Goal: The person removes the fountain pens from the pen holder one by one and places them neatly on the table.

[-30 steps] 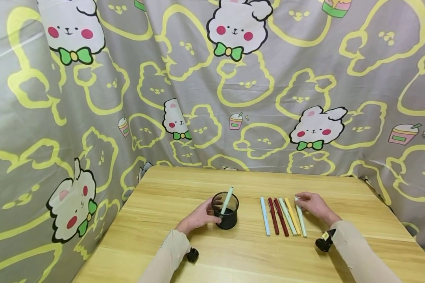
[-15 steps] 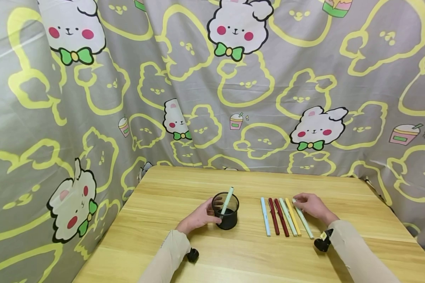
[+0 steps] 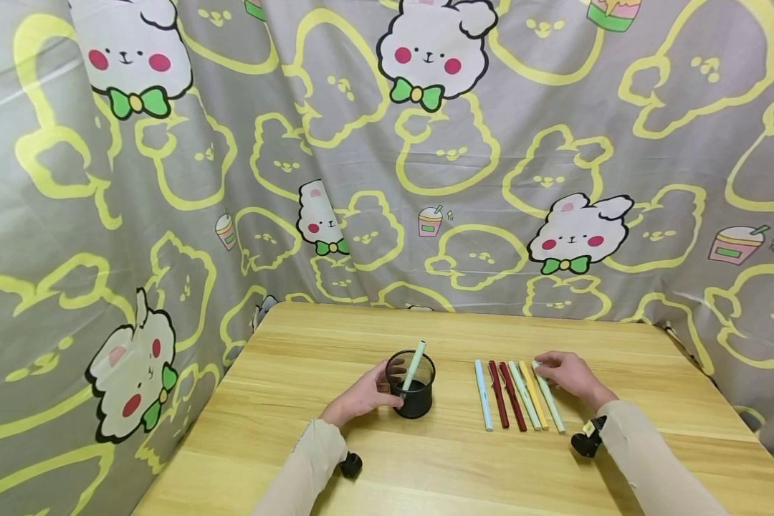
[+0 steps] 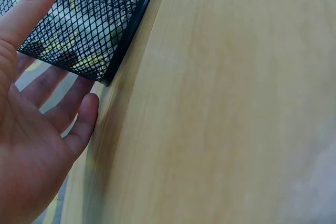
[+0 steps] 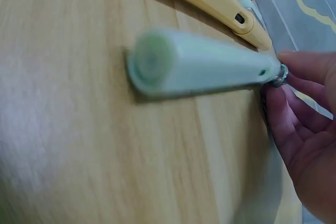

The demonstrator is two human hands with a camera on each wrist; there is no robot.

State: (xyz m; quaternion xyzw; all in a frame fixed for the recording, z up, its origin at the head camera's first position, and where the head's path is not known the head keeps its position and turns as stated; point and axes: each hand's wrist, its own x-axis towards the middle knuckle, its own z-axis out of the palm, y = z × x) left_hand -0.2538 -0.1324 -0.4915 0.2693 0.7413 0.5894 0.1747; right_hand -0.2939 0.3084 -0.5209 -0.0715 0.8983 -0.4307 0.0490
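My left hand (image 3: 364,393) holds a black mesh pen cup (image 3: 416,407) from its left side, thumb in front and fingers behind. In the left wrist view the thumb lies along the mesh (image 4: 86,22). One pale green pen (image 3: 414,365) leans inside the cup. To the right, my right hand (image 3: 572,374) pinches the far end of another pale green pen (image 3: 550,401). The right wrist view shows thumb and finger at that pen's (image 5: 210,66) end, its near end pointing at the camera. Beside it lies a yellow pen (image 3: 533,395).
Left of the yellow pen, side by side, lie a pale green pen (image 3: 523,395), two dark red pens (image 3: 513,398) and a light blue pen (image 3: 484,395). All lie on a wooden table (image 3: 464,473). A patterned curtain (image 3: 387,251) hangs behind and at the left.
My right hand has shifted slightly left with the pinched pen's far end. The pen's near end swung right, then partly back toward the row. My left hand and the cup have stayed put.
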